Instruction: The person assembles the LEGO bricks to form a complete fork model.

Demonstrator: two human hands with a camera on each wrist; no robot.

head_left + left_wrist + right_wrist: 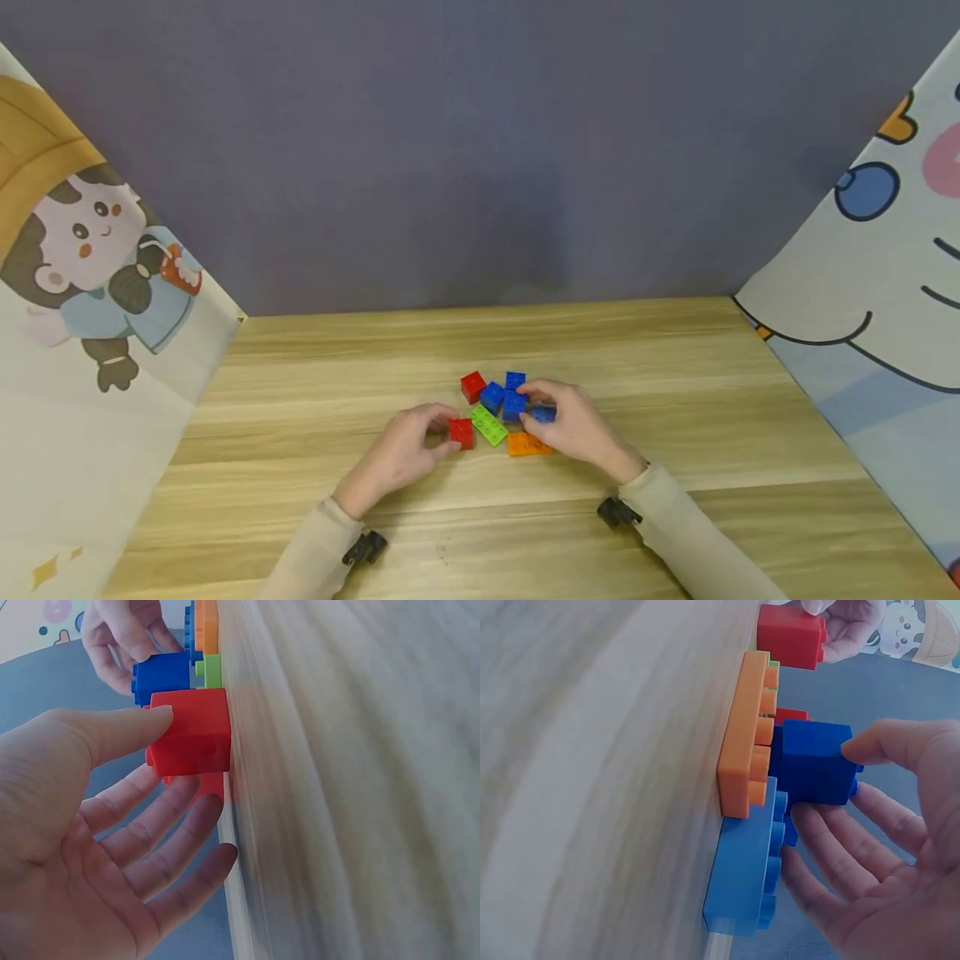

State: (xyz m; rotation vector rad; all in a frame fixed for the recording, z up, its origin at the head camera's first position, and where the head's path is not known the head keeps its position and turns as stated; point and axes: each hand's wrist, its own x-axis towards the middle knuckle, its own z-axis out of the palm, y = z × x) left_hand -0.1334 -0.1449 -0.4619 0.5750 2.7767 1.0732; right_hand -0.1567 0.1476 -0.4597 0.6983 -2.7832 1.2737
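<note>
Head view: the left hand [401, 450] pinches a red square brick [462, 433], the right hand [573, 422] a blue square brick [513, 407] at two o'clock from it. Between, about equally near both, a lime-green long brick [489, 425] lies on the counter [480, 533], its axis half-past-ten to half-past-four.

Light-beige sleeves [693, 533], plain, wrist-length — small, blocky black devices [365, 548] near cuffs [339, 513], one each side.
</note>
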